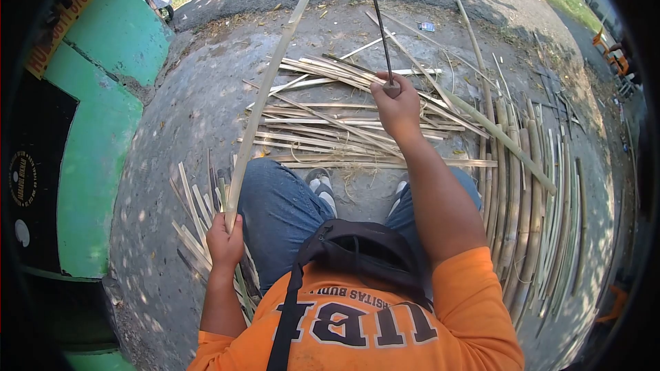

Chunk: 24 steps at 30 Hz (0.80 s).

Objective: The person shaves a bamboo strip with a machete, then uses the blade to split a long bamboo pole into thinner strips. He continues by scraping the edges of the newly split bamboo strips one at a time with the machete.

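Ground [182, 117]: two hands [225, 242], one held strip [259, 103]

Left hand [225, 242] and outstretched right hand [399, 106] both grip.

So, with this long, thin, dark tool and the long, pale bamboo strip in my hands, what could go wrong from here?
The tool in your right hand could slip towards your bare left hand, which grips the strip low down.
A low swing might catch your blue denim trousers, since the strip stands beside your knee.
The loose, pale bamboo pile before your feet could trip you when you stand.
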{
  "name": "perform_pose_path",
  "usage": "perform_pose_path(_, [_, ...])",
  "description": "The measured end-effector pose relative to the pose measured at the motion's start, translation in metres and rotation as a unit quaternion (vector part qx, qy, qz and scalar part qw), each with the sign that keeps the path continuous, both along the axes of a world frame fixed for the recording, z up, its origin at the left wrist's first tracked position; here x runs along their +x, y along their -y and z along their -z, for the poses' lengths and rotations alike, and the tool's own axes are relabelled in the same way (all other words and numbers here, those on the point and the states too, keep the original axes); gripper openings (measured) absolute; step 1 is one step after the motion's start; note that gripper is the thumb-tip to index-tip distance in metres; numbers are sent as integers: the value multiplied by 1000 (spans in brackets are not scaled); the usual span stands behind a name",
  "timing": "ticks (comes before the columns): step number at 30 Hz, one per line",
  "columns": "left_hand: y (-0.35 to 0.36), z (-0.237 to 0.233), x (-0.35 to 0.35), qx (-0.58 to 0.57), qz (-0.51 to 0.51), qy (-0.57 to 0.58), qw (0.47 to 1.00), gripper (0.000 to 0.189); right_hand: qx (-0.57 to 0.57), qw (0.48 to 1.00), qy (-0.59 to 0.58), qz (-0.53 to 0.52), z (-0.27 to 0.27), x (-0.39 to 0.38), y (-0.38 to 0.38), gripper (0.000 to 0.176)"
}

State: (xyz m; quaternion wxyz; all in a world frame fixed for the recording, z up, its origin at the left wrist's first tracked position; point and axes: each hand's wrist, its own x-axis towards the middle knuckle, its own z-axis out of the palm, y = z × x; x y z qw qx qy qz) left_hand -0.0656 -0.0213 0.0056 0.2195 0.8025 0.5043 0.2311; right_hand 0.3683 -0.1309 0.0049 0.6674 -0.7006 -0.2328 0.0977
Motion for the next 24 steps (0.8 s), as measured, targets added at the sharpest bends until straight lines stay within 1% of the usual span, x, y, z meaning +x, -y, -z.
perform_pose_path(3, [2, -5, 2, 0, 2, -14, 1000, 26, 62, 995, -57, -60, 0, 0, 0, 32])
perform_pose_path(6, [8, -13, 8, 6, 8, -11, 1000, 26, 171, 961, -175, -130, -14, -10, 4, 33])
perform_pose_path(8, [13, -22, 12, 2, 3, -19, 1000, 26, 214, 946, -199, -142, -21, -12, 5, 36])
perform_pose_path(10, [14, -23, 13, 21, 10, -22, 999, 24, 250, 925, -236, -161, -27, -10, 10, 38])
perform_pose_path(11, [15, -24, 13, 30, 15, -24, 999, 24, 255, 922, -251, -147, -31, -10, 12, 42])
perform_pose_path(15, [17, -26, 16, 33, 28, -32, 999, 22, 266, 911, -285, -135, -34, -3, 19, 45])
perform_pose_path(18, [19, -25, 18, 35, 40, -33, 998, 22, 236, 929, -271, -90, -25, 2, 16, 58])
perform_pose_path(20, [20, -25, 20, 37, 46, -28, 998, 23, 105, 972, -209, -7, -22, 7, 16, 71])
perform_pose_path(21, [20, -24, 20, 40, 49, -23, 998, 23, 38, 983, -176, 34, -19, 9, 15, 78])
perform_pose_path(23, [20, -22, 20, 45, 57, -15, 997, 23, -36, 994, -76, 73, 4, 22, 6, 87])
perform_pose_path(24, [20, -22, 20, 46, 56, -11, 997, 23, -72, 993, -24, 94, 0, 21, 6, 92])
